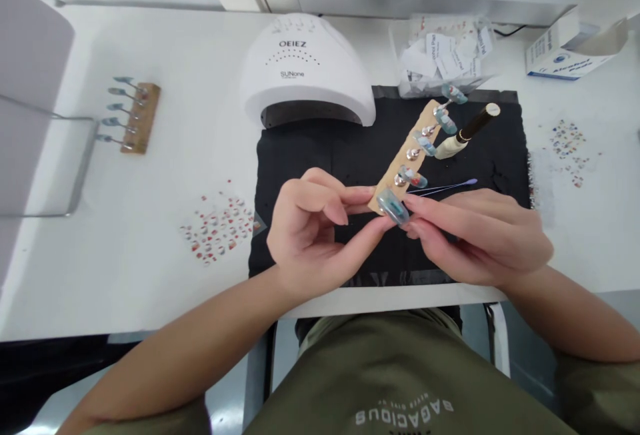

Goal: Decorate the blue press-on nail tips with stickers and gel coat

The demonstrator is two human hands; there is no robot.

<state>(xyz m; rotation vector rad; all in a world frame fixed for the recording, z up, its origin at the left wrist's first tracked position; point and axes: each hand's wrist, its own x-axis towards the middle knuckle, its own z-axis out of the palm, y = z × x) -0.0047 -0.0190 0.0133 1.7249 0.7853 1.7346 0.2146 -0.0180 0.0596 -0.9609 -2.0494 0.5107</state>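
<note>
1. Nearest you: your green shirt (pixel 400 368), below the edge of the bench (pixel 125 275).
2. Your left hand (pixel 315 235): thumb and forefinger pinching the near end of the wooden block (pixel 396 163). Block is held slanting above the black mat (pixel 300 162).
3. Your right hand (pixel 480 238): fingers drawn close at the right side of the nearest false nail (pixel 393 205). Cannot tell whether they grip the nail or the block.
4. Five bluish false nails in all on that block, on metal stems, some with red or white patterning.
5. Left of the mat: scattered red and clear stickers (pixel 220 232). Beyond your right hand: a thin tool with a lavender tip (pixel 470 182).
6. Right of the block: a cream bottle (pixel 453 146), dark cap.
7. Far left: second wooden block (pixel 143 118) with nails. Far right: more small decorations (pixel 567 148).
8. Back: white lamp (pixel 305 72), clear bin of packets (pixel 443 55), open alcohol-pad box (pixel 573 45).
</note>
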